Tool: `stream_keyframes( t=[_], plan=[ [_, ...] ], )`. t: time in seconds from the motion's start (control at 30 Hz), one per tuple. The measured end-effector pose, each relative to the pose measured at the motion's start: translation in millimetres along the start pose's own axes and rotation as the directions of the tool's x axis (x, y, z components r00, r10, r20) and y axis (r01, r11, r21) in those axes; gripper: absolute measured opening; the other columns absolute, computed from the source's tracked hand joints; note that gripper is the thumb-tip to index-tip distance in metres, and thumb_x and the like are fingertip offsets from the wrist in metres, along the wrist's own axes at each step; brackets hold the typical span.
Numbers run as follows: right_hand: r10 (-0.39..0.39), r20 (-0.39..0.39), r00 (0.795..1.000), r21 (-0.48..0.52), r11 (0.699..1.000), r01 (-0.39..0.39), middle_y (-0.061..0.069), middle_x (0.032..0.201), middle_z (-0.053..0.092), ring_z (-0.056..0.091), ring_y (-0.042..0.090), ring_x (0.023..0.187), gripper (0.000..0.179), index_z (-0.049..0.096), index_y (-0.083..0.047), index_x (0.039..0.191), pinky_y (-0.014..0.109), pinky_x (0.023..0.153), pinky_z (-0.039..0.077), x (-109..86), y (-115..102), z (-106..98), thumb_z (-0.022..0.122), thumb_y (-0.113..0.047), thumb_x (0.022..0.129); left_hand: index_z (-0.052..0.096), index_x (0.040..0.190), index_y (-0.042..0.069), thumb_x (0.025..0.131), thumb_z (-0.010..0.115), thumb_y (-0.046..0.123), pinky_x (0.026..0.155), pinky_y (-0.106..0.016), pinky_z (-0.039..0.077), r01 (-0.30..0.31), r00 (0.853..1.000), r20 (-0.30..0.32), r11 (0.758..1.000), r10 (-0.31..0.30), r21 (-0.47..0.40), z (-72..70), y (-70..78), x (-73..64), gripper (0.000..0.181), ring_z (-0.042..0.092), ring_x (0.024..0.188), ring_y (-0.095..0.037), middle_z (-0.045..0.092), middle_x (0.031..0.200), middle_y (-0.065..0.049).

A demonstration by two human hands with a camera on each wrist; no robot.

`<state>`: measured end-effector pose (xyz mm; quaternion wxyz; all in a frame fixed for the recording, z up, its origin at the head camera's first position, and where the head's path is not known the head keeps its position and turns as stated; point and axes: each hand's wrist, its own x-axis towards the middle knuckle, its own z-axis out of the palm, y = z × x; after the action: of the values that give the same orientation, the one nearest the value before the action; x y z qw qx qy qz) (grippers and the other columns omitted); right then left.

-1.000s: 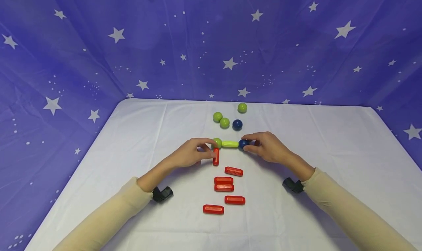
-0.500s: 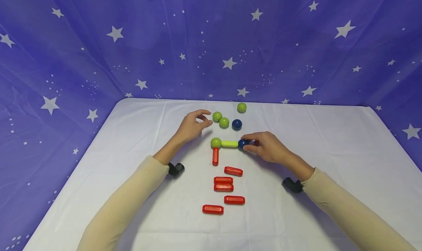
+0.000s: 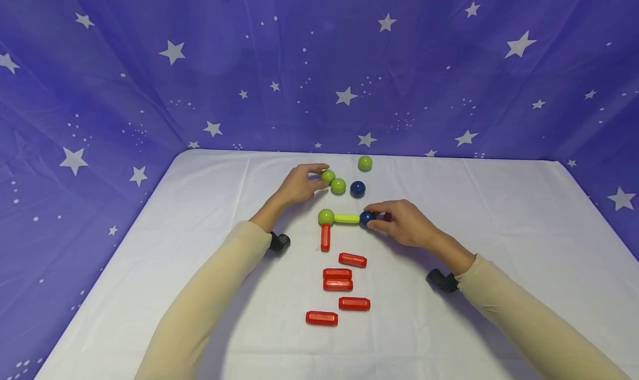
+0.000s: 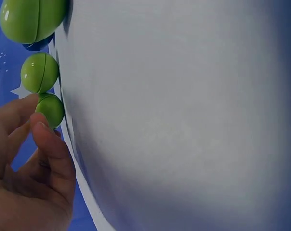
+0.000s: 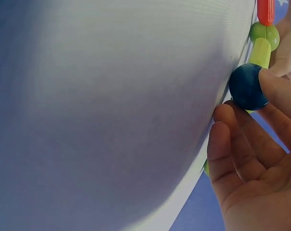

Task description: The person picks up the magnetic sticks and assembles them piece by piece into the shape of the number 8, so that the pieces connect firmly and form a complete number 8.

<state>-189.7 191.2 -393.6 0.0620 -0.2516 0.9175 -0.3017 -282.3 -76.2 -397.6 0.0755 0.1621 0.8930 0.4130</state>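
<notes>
My right hand [image 3: 406, 224] pinches a dark blue ball [image 5: 246, 86] between thumb and fingers. A yellow-green ribbed rod [image 3: 346, 218] joins that ball to a green ball [image 3: 326, 217] on its left. From this green ball a red rod [image 3: 325, 238] extends toward me, lying on the white cloth. Farther back, my left hand [image 3: 298, 185] has thumb and index finger on either side of another green ball [image 4: 51, 111], both fingertips at its surface. A second loose green ball [image 3: 338, 186] sits against that one.
A loose dark blue ball [image 3: 357, 189] and a green ball [image 3: 365, 163] lie toward the back of the white-covered table [image 3: 474, 202]. Several red rods [image 3: 321, 318] are scattered nearer to me. A purple star-patterned cloth [image 3: 279, 52] hangs behind.
My left hand has let go of the red rod and green ball, moved back, then right onto a loose green ball. The right hand stays on the dark blue ball.
</notes>
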Motion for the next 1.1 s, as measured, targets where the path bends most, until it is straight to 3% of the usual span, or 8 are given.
stream_keyframes(
  t=[0.33,0.43,0.57,0.7,0.83,1.1],
  plan=[
    [-0.004,0.001,1.0,-0.003,1.0,0.004,0.003,0.102,0.069,0.057,0.016,0.078,0.036,0.069,-0.008,0.124,0.033,0.07,0.047,1.0,0.1,0.8,0.074,-0.016,0.09,0.064,0.129,0.011,0.092,0.07,0.017,0.063,-0.027,0.048,0.032,0.999,-0.03,0.999,-0.032,0.003,0.9,-3.5,4.7,0.038,0.062,0.063,-0.015,0.065,0.123,-0.013],
    [-0.006,0.003,1.0,0.0,1.0,0.006,0.004,0.103,0.069,0.057,0.016,0.078,0.036,0.069,-0.008,0.124,0.033,0.07,0.048,1.9,0.1,1.0,0.074,-0.016,0.09,0.066,0.128,0.011,0.092,0.07,0.02,0.077,-0.033,0.049,0.023,0.999,-0.041,0.999,-0.021,0.038,0.4,-3.4,4.4,0.037,0.067,0.082,-0.022,0.066,0.121,-0.013],
    [-0.01,0.006,1.0,0.004,1.0,0.01,0.004,0.103,0.069,0.057,0.016,0.078,0.035,0.069,-0.007,0.124,0.033,0.071,0.048,2.1,-0.1,1.2,0.074,-0.016,0.09,0.066,0.127,0.01,0.092,0.071,0.022,0.093,-0.041,0.045,0.016,0.998,-0.065,0.997,-0.011,0.077,0.2,-3.4,3.3,0.037,0.062,0.108,-0.029,0.068,0.118,-0.014],
    [0.004,0.0,1.0,0.001,1.0,-0.004,0.004,0.103,0.07,0.058,0.016,0.078,0.035,0.069,-0.007,0.124,0.033,0.07,0.048,-0.8,0.1,-0.4,0.074,-0.016,0.09,0.066,0.126,0.01,0.092,0.071,0.023,0.083,-0.038,0.051,0.024,0.998,-0.058,1.0,-0.024,-0.005,1.6,-1.3,-0.1,0.037,0.066,0.096,-0.028,0.067,0.117,-0.014],
    [0.008,-0.008,1.0,-0.002,1.0,-0.008,0.003,0.102,0.07,0.058,0.016,0.078,0.036,0.069,-0.007,0.123,0.032,0.069,0.048,-2.3,0.7,-1.8,0.075,-0.015,0.089,0.067,0.126,0.011,0.092,0.072,0.025,0.07,-0.033,0.052,0.006,1.0,-0.023,0.997,-0.008,-0.075,0.3,3.3,-12.4,0.037,0.066,0.086,-0.025,0.067,0.115,-0.012],
    [-0.002,-0.001,1.0,0.003,1.0,0.002,0.003,0.103,0.07,0.058,0.017,0.078,0.035,0.069,-0.007,0.124,0.032,0.069,0.048,0.2,0.9,0.5,0.074,-0.015,0.09,0.066,0.126,0.011,0.093,0.071,0.026,0.086,-0.037,0.048,-0.07,0.997,0.03,0.991,0.074,-0.114,-4.8,12.5,-57.6,0.037,0.059,0.108,-0.02,0.068,0.112,-0.004]
  ],
)
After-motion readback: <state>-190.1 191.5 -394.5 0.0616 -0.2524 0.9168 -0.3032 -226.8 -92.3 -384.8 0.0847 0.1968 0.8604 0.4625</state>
